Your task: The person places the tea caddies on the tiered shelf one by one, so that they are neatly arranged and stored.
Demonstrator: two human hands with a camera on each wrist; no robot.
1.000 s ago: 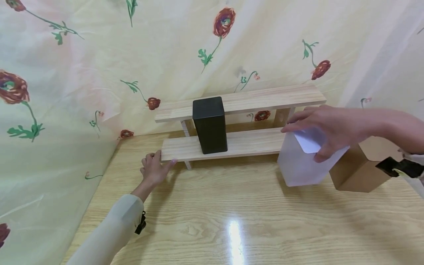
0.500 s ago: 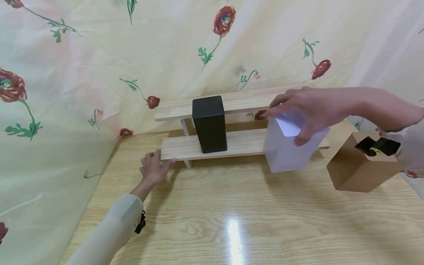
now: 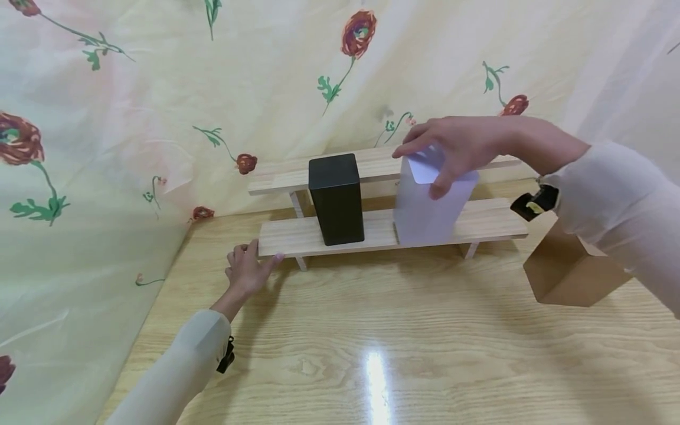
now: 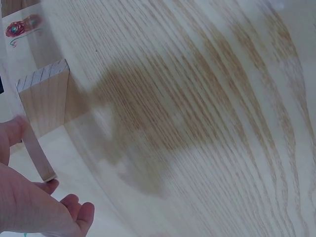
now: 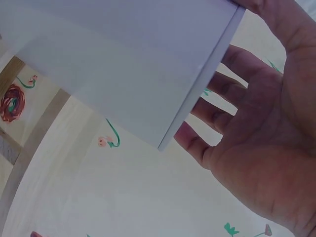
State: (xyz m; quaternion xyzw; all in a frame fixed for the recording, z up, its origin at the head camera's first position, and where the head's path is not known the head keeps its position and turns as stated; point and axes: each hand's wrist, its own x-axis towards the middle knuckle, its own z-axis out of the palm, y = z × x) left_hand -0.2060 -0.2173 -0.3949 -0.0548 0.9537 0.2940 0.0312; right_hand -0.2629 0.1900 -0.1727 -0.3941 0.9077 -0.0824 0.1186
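Note:
In the head view my left hand [image 3: 247, 271] pinches the left end of the lower board of a two-tier wooden shelf [image 3: 287, 239], thumb in front. The left wrist view shows the board's edge [image 4: 42, 158] between thumb and fingers. With my right hand [image 3: 459, 144] I grip a tall white box [image 3: 432, 212] by its top; its bottom edge is right at the lower board's front. In the right wrist view, thumb and fingers span the box's lidded end [image 5: 202, 81]. A black box [image 3: 336, 203] stands upright on the lower board, left of the white one.
A brown cardboard-coloured box [image 3: 576, 268] stands on the wood-grain table [image 3: 329, 342] at the right, partly behind my right sleeve. The upper board [image 3: 281, 180] runs behind both boxes. A flowered cloth [image 3: 255, 77] hangs behind and to the left.
My right hand has carried the white box leftward and back, from beside the brown box to the shelf's lower board. My left hand has stayed at the shelf end.

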